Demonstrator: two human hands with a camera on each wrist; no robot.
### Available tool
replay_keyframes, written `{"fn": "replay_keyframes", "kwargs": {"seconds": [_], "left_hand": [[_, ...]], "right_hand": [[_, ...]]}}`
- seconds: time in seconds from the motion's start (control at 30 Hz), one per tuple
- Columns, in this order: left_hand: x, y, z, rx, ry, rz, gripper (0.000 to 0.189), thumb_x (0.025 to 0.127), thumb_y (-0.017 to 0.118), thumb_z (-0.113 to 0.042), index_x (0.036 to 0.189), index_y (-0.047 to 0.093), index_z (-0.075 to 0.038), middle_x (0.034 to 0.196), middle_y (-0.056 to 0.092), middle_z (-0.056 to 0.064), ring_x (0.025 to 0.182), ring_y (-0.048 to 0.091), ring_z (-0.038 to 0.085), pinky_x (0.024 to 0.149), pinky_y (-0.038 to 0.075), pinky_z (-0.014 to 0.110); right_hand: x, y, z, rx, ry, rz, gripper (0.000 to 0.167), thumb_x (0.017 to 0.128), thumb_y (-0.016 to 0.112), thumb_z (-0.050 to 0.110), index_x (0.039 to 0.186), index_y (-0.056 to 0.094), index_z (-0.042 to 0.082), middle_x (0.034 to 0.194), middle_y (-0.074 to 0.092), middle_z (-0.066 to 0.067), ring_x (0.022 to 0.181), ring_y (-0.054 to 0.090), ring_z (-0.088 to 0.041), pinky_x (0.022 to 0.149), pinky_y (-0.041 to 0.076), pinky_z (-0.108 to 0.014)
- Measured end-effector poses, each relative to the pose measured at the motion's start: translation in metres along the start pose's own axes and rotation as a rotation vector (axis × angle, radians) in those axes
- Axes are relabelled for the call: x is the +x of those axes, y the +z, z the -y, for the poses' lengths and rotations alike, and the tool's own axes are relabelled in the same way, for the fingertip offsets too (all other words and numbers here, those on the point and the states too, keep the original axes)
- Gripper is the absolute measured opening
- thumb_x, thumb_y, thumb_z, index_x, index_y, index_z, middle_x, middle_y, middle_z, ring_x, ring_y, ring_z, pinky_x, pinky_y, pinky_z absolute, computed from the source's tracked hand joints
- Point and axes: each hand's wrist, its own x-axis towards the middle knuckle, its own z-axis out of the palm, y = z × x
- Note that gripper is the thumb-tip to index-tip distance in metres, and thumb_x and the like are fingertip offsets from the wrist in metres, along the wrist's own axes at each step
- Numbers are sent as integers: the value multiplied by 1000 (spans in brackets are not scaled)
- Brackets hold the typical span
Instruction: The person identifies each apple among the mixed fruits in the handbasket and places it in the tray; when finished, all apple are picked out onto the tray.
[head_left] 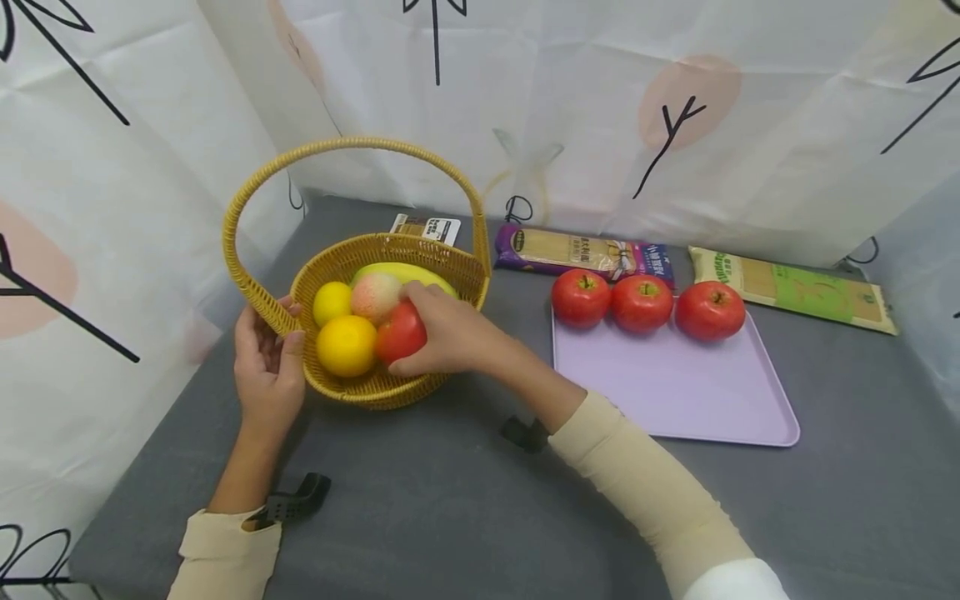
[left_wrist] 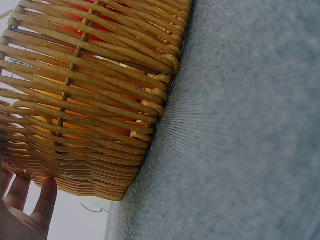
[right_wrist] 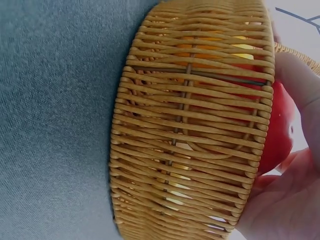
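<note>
A yellow wicker basket with a tall arched handle stands on the left of the table. My left hand grips it where the handle meets the rim; in the left wrist view its fingers lie against the wicker side. Inside the basket, my right hand holds a red apple, thumb on the near side and fingers over the far side. Around that apple sit a peach, an orange, a smaller yellow fruit and a banana. The right wrist view shows the held apple at the rim.
A lilac tray lies to the right, with three red apples along its far edge. Behind it are a purple noodle pack and a green-and-tan pack. Another pack lies behind the basket. Patterned curtains border the table.
</note>
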Motion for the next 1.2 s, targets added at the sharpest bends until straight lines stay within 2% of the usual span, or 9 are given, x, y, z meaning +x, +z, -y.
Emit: {"fn": "replay_keyframes", "kwargs": {"seconds": [0.17,0.33,0.47,0.6,0.87,1.03,1.2], "left_hand": [[-1,-1,3,6,-8,-2,58,94,50,19,148,36,6,130,49,37,119,57,29,100,46,26],[-1,-1,5,-4,6,-5,57,93,50,19,147,36,6,129,49,38,118,58,29,100,46,27],[-3,-4,15,3,10,-7,58,93,50,19,148,36,6,129,50,37,118,57,29,100,46,27],[-5,-6,22,10,5,-6,60,93,51,20,149,35,4,129,50,36,118,57,29,100,46,27],[-3,-2,5,1,11,-4,59,93,50,19,149,35,6,128,49,38,118,58,30,100,46,27],[-4,-4,18,7,15,0,59,93,50,20,149,35,7,129,50,36,119,57,30,100,46,27],[-4,-7,27,15,-4,-5,60,93,52,19,149,34,7,130,51,34,119,58,28,100,46,26]], "right_hand": [[-6,0,-1,70,-8,-42,78,77,84,41,137,42,15,122,51,-2,103,54,-16,80,54,-29],[-12,0,-1,133,-51,-89,80,77,85,38,139,43,12,126,51,-1,107,52,-15,81,54,-27],[-17,-1,-1,171,-83,-142,79,76,85,37,138,44,11,128,53,0,111,51,-14,81,54,-26],[-21,-2,-1,192,-72,-182,76,75,86,38,136,46,14,126,54,1,110,52,-13,80,54,-26],[-35,-9,-5,285,-35,-238,75,74,87,34,134,45,16,126,55,2,108,54,-14,79,56,-30],[-43,-10,-12,343,-27,-280,73,75,87,31,133,45,14,124,56,-1,106,56,-17,81,56,-32],[-51,-15,-15,360,-15,-269,76,76,87,32,136,42,15,123,56,-1,105,57,-17,83,56,-32]]}}
